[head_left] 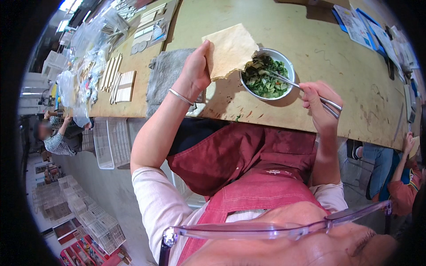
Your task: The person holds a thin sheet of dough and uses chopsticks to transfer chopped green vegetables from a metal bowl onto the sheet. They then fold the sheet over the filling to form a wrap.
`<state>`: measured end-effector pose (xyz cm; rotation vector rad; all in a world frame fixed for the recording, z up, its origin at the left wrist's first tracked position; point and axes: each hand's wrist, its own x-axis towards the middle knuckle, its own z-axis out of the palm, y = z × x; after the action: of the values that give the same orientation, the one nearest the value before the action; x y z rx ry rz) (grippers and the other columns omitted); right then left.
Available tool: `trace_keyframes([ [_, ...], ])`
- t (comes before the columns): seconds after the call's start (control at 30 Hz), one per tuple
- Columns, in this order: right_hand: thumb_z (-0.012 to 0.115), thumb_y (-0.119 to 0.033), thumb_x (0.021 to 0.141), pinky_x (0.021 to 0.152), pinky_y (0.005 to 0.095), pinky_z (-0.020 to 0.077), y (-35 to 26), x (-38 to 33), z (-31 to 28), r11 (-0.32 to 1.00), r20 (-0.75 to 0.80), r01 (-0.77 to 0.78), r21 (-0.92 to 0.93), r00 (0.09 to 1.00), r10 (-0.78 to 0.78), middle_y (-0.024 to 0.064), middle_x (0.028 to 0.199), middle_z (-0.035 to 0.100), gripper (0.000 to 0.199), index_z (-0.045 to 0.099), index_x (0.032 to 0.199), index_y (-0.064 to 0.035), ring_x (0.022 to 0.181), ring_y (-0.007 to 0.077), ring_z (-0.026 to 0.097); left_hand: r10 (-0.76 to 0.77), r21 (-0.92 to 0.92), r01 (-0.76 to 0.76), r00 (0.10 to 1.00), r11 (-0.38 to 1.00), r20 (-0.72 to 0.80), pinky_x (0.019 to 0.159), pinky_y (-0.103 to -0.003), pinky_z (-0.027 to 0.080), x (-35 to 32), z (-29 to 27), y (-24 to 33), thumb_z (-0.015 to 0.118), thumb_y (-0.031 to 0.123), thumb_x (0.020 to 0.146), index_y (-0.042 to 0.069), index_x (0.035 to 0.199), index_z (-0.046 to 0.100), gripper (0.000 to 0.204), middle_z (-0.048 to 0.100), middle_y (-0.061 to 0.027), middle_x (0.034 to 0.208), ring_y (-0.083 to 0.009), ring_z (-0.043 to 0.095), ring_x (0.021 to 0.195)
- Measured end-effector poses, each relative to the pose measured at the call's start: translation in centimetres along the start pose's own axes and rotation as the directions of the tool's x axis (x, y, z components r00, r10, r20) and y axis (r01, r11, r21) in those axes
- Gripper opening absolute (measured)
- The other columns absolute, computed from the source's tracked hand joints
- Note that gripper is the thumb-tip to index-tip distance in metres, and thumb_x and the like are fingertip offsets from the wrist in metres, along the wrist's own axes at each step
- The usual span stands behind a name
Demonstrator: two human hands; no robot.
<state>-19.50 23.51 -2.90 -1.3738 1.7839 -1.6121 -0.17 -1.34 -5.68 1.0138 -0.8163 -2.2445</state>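
Observation:
A large piece of flatbread [230, 51] with a ragged, torn lower right edge is gripped by my left hand [199, 66], thumb on top. That edge overlaps the left rim of a metal bowl [290, 71] on the table. Chopped leafy greens [270, 82] lie in the bowl. Closed round a pair of metal chopsticks [288, 81], my right hand [323, 104] is just to the right of the bowl. The chopstick tips reach into the greens near the bread's edge.
A grey towel [166, 73] lies left of the bowl. Wooden strips [122, 86] and plastic bags [80, 53] cover the table's left side. Papers and blue folders [361, 29] sit at the far right. Two other people are nearby, one at left [62, 137], one at right [404, 181].

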Motion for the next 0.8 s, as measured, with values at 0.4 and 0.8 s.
trace_keyframes([
  [0.4, 0.060, -0.013, 0.096, 0.058, 0.0206, 0.0451, 2.3, 0.6, 1.0, 0.981, -0.078, -0.003, 0.196, 0.997, 0.019, 0.0033, 0.074, 0.059, 0.017, 0.068, 0.097, 0.0023, 0.064, 0.0082, 0.056, 0.009, -0.008, -0.009, 1.000, 1.000, 0.005, 0.095, -0.041, 0.050, 0.6, -0.7, 0.0, 0.037, 0.032, 0.103, 0.000, 0.127, 0.047, 0.042, 0.060, -0.0149, 0.120, -0.0277, 0.062, 0.109],
  [0.8, 0.052, -0.028, 0.100, 0.054, 0.0237, 0.0437, 4.8, -0.5, 1.1, 0.853, -0.231, -0.118, 0.508, 0.936, 0.267, 0.0054, 0.073, 0.058, 0.036, 0.065, 0.099, 0.0057, 0.059, 0.0107, 0.053, 0.006, -0.023, -0.006, 1.000, 1.000, 0.008, 0.098, -0.042, 0.047, 0.3, 0.0, -0.1, 0.036, 0.034, 0.103, -0.001, 0.129, 0.046, 0.044, 0.058, -0.0172, 0.125, -0.0293, 0.059, 0.113],
])
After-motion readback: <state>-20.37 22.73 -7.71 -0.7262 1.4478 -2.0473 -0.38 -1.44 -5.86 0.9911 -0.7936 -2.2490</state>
